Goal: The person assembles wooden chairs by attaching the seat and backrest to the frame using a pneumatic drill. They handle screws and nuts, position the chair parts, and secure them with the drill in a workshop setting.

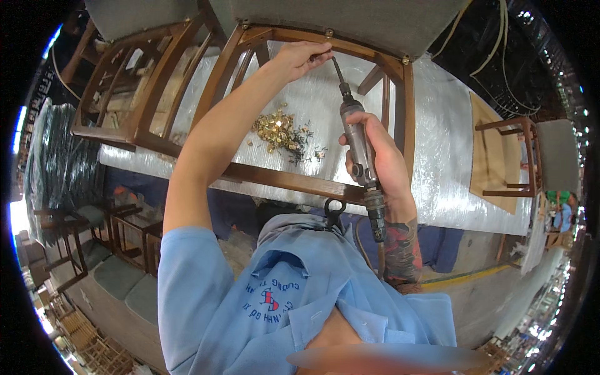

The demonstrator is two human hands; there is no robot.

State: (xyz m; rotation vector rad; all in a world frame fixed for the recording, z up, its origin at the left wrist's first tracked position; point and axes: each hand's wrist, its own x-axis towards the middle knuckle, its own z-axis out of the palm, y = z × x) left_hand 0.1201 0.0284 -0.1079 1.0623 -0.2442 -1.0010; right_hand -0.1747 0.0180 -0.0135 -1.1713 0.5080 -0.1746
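My right hand (382, 153) is wrapped round a grey pneumatic screwdriver (357, 134), whose long bit points away from me toward the far rail of a brown wooden chair frame (300, 183). At that rail my left hand (300, 61) is closed in a pinch beside the bit's tip; what its fingers hold is too small to make out. A small metal bracket (329, 34) sits on the far rail just beyond the fingertips, against a grey upholstered panel (369, 19). Inside the frame lies a pile of brass-coloured brackets (272, 127) beside loose dark screws (299, 150).
Shiny plastic wrap (444, 144) covers the worktable. Another wooden chair frame (140, 134) stands close on the left. At the right, a chair (531, 156) rests by a cardboard sheet (484, 144). An air hose (380, 257) hangs from the screwdriver past my waist.
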